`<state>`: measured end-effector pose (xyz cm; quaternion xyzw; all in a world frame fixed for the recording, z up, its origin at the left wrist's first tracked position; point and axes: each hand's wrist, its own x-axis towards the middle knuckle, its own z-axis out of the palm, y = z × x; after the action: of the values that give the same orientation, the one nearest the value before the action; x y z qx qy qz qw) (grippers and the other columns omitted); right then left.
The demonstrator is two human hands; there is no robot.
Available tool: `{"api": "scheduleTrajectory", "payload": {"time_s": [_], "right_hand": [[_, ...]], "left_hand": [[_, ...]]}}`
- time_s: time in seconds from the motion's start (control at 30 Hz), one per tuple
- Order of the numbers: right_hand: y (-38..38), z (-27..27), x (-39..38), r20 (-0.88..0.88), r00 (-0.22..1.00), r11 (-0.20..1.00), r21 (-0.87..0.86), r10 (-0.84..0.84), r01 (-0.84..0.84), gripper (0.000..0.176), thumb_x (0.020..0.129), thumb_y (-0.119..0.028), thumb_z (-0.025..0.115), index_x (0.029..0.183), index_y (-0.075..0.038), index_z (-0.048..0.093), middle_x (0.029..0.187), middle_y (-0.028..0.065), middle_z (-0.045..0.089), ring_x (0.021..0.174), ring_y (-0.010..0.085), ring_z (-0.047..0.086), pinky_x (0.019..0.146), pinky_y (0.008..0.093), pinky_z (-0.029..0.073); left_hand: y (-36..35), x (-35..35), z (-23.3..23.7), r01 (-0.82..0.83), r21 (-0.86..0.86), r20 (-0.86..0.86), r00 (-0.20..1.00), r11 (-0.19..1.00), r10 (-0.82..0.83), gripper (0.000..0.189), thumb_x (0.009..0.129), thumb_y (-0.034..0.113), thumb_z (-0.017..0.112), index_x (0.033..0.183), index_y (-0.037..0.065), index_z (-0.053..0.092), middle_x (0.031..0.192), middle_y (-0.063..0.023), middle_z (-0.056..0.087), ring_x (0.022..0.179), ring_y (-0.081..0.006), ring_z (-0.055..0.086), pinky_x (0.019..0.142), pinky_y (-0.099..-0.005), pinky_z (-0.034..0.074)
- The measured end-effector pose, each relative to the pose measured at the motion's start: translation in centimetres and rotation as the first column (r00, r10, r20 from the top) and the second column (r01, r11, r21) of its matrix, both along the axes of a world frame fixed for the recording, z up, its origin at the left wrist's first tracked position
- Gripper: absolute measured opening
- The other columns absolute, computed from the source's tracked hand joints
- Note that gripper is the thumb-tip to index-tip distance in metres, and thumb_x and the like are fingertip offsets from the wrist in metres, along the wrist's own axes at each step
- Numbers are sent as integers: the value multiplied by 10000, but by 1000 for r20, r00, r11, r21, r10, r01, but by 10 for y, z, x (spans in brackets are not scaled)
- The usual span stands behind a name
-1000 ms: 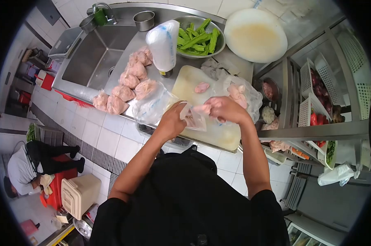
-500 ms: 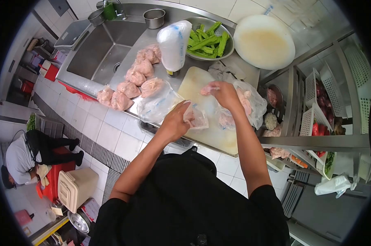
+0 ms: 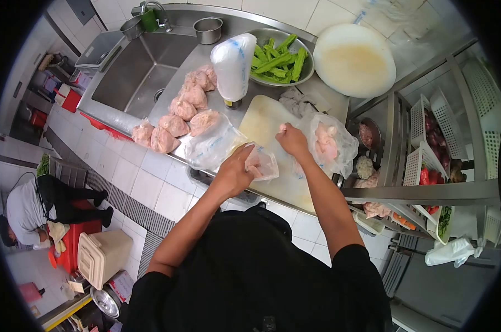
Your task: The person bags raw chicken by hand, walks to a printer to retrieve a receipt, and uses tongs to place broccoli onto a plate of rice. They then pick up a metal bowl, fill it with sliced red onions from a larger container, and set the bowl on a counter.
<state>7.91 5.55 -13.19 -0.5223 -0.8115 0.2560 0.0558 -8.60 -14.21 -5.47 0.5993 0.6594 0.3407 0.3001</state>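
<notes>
My left hand (image 3: 235, 172) is closed on the rim of a small clear plastic bag (image 3: 267, 164) with pink raw meat inside, at the front edge of the cutting board (image 3: 257, 119). Just right of it, above the board, my right hand (image 3: 293, 141) is closed. A pale pink piece of raw chicken (image 3: 283, 128) shows at its fingertips, mostly covered. Beside that hand lies a large open plastic bag (image 3: 347, 145) holding raw chicken. Several filled meat bags (image 3: 174, 124) sit in a row left of the board, next to flat plastic bags (image 3: 209, 149).
Behind are a roll of plastic bags (image 3: 232, 69), a bowl (image 3: 311, 66) of green vegetables and a round white board (image 3: 384, 58). A sink (image 3: 123, 83) is at left, a metal rack (image 3: 422, 193) at right. Another person (image 3: 26, 207) is at far left.
My right hand has drawn slightly back and turned, so the chicken piece shows less. The chicken in the large bag shows more. My left hand still grips the small bag.
</notes>
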Motion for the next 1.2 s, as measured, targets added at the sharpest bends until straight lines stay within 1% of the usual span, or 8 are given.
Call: {"api": "scheduleTrajectory", "payload": {"time_s": [0.07,0.13,0.4,0.83,0.9,1.0,1.13,1.2], "right_hand": [[-11,36,7,-227,965,966,-247,-131,73,217,831,-156,601,1020,-49,613,887,102,679,750,232,660,677,353,520],[-33,72,20,-694,697,850,-467,-181,-244,234,808,-90,601,1034,-29,604,884,30,656,749,138,618,686,292,499],[-74,69,14,-724,688,804,-436,-46,-404,238,837,-78,597,1066,-16,585,941,4,623,853,90,560,750,258,464],[-87,98,9,66,938,940,7,339,-340,402,845,-457,633,1005,-93,687,835,144,691,837,351,646,713,456,501],[-84,117,7,116,942,946,46,315,-322,412,838,-470,635,1011,-100,691,823,141,691,831,343,651,714,450,506],[-75,138,17,233,917,946,-72,323,-315,427,807,-467,676,1053,-119,699,908,129,687,864,327,649,729,430,509],[-67,112,34,-361,919,987,30,157,-157,431,757,-355,751,1078,-79,670,1037,143,644,931,319,635,802,389,500],[-68,79,24,-498,867,1000,-21,4,-17,440,739,-312,770,1080,-59,657,1064,148,629,948,321,628,822,374,493]], "left_hand": [[3,-2,-6,14,23,-27,1000,1000,-14,685,724,37,549,1392,-19,408,1426,-253,418,1299,-377,439,1046,-384,391],[5,-1,-8,34,35,-50,998,999,-32,685,731,46,561,1397,-10,408,1429,-244,420,1292,-369,451,1028,-382,407],[16,3,-2,56,-35,57,997,998,-54,703,747,61,648,1406,0,410,1412,-207,461,695,-207,567,711,-335,491],[19,5,0,37,53,36,999,998,-39,675,764,101,662,1389,-5,429,1263,-214,574,683,-196,565,699,-325,494],[22,3,25,-30,-171,186,981,985,62,615,772,109,662,1334,-54,471,1290,-268,542,1056,-325,611,882,-362,486],[30,0,18,-99,-164,220,966,981,135,603,773,113,687,1318,-56,493,1160,-244,623,789,-239,660,709,-333,513],[47,-10,27,-53,-278,341,928,959,150,601,773,113,700,1318,-47,503,1068,-202,659,656,-181,645,644,-318,515],[54,-6,29,5,-166,446,892,986,71,600,738,6,566,1329,-55,485,737,-102,635,575,-134,582,585,-262,484]]}}
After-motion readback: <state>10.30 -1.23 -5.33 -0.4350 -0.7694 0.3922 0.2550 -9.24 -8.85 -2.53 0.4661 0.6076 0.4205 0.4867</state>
